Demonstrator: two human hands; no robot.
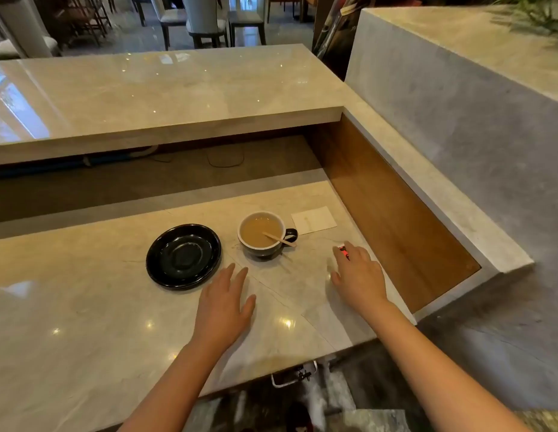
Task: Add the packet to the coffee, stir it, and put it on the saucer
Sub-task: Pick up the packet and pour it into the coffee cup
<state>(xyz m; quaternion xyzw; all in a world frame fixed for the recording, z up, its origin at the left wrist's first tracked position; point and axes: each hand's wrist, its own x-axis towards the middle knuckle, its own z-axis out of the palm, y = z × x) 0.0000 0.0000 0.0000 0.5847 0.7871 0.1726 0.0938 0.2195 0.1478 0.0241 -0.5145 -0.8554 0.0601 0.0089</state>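
Packet [343, 250] is being covered by right hand [358, 275], fingers curled over it; its axis can't be told. Left hand [224, 304] is being held flat, fingers open. Stirrer [279, 240] is being leaned in the cup [262, 233], pointing right.

A dark cup [261, 234] of milky coffee is seen on the pale stone counter [84, 307], a wooden stirrer [279, 239] leaning inside. A black saucer [183, 256] is set empty just left. The left hand [224, 304] is laid flat; the right hand [358, 275] is placed over a red packet [343, 250]. A white card [314, 220] is seen behind.
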